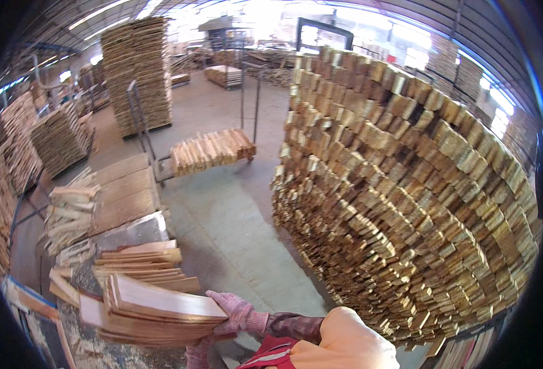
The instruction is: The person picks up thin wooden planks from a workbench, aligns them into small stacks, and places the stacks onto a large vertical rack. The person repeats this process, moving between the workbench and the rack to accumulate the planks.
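My right hand (237,312), in a pink knitted glove, grips the right-hand end of a stack of thin wooden boards (165,304). The thumb side lies over the top board and the fingers run down the end. Below it, at the bottom edge, part of my left hand (199,354) shows in a like glove, close under the stack; its fingers are hidden by the boards. Just behind the held stack, more thin boards (137,267) lie loosely fanned on a work surface strewn with sawdust (101,353).
A bare metal plate (135,232) and wide wooden panels (124,198) lie beyond, with offcuts (71,212) at their left. A cart carries short boards (213,150). A tall wall of stacked wood (391,193) fills the right side. High board stacks (137,74) stand farther back.
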A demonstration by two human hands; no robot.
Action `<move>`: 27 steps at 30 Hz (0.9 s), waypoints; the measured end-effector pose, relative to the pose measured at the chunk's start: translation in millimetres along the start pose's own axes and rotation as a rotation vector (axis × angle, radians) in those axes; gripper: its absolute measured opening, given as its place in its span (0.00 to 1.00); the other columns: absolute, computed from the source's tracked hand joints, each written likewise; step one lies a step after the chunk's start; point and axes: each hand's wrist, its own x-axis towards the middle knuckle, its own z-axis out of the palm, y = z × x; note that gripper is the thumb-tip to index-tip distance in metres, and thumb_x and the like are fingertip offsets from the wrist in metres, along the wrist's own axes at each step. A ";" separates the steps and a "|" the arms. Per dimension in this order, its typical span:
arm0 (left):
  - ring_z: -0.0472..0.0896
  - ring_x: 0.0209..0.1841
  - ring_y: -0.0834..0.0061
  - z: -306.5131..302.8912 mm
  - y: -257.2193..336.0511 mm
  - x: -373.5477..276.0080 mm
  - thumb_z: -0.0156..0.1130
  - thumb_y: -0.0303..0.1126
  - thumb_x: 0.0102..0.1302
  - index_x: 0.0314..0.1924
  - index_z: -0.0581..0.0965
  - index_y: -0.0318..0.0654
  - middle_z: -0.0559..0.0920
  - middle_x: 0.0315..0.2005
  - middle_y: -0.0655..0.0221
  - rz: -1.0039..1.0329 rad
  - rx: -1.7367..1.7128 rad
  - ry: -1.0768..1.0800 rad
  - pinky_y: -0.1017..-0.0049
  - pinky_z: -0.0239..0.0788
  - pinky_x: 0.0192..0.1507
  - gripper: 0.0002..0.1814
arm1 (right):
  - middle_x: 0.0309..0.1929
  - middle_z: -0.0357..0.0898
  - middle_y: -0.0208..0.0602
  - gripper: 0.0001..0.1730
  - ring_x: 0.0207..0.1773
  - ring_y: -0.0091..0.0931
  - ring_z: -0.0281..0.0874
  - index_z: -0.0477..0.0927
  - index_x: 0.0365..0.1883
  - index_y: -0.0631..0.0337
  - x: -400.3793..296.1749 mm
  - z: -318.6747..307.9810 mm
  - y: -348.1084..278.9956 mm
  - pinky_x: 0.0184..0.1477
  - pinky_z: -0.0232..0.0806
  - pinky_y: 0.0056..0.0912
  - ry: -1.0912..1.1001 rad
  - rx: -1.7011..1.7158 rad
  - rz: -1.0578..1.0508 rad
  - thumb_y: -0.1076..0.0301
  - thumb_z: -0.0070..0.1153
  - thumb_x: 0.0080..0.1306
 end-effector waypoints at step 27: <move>0.76 0.67 0.42 431.3 -51.2 284.0 0.47 0.47 0.81 0.75 0.67 0.40 0.72 0.70 0.39 -1.382 -0.287 -1.007 0.60 0.84 0.49 0.29 | 0.69 0.76 0.45 0.54 0.70 0.35 0.73 0.57 0.79 0.65 -152.1 -331.8 -5.1 0.71 0.69 0.41 1.172 0.160 0.072 0.57 0.75 0.63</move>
